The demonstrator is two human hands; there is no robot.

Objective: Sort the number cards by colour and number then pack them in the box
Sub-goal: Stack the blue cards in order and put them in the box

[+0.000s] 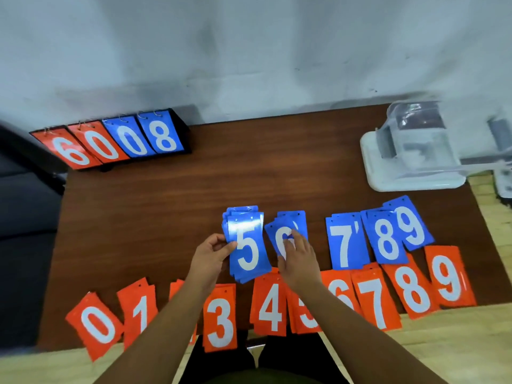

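My left hand (212, 256) grips a stack of blue cards (248, 245) with a 5 on top, held just above the brown table (166, 206). My right hand (297, 253) lies with straight fingers on the blue 6 pile (277, 239) beside it. Further right lie the blue 7 pile (345, 242), the blue 8 pile (386, 239) and the blue 9 pile (412, 223). A row of orange piles runs along the near edge: 0 (95, 324), 1 (141, 309), 3 (220, 318), 4 (271, 306), 5 (304, 314), 6 (340, 292), 7 (374, 300), 8 (412, 289), 9 (447, 275). My forearm hides one pile between 1 and 3.
A black flip scoreboard (116, 141) showing 6 0 0 8 stands at the table's back left. A clear plastic box on a white base (415, 153) sits at the back right. A grey wall (249, 51) rises behind the table.
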